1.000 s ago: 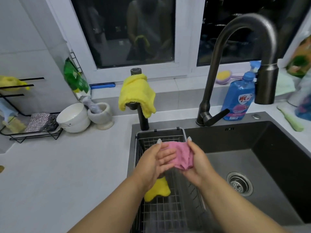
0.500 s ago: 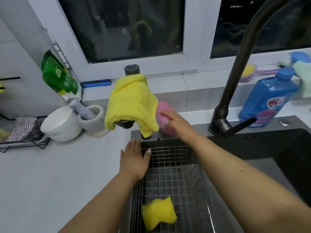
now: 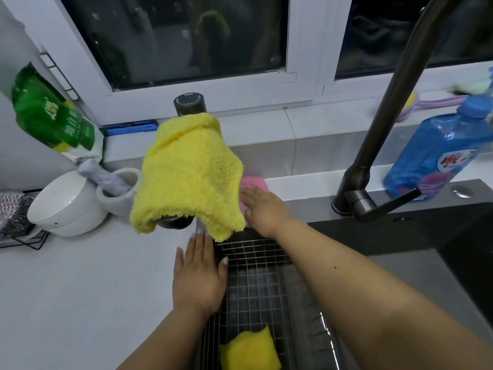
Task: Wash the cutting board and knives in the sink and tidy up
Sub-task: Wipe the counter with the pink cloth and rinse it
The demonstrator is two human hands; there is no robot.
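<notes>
My right hand [image 3: 262, 209] lies on a pink cloth [image 3: 254, 182] at the back edge of the dark sink [image 3: 416, 263], just behind a yellow towel [image 3: 186, 177] draped over a small black tap [image 3: 189, 103]. The towel hides part of the pink cloth. My left hand [image 3: 198, 276] rests flat, fingers spread, on the left rim of the wire basket [image 3: 256, 273] set in the sink. A yellow sponge [image 3: 250, 352] lies in the basket near me. No cutting board or knife is in view.
A tall dark faucet [image 3: 378, 134] rises at the right, with a blue detergent bottle [image 3: 437, 161] behind it. White bowls [image 3: 64, 206], a mortar with pestle [image 3: 117, 188] and a green bag [image 3: 50, 116] stand at the left on the white counter [image 3: 80, 289].
One second ago both hands held the pink cloth over the basket. My right hand carried it to the sink's back edge behind the yellow towel; my left hand let go and settled on the basket rim.
</notes>
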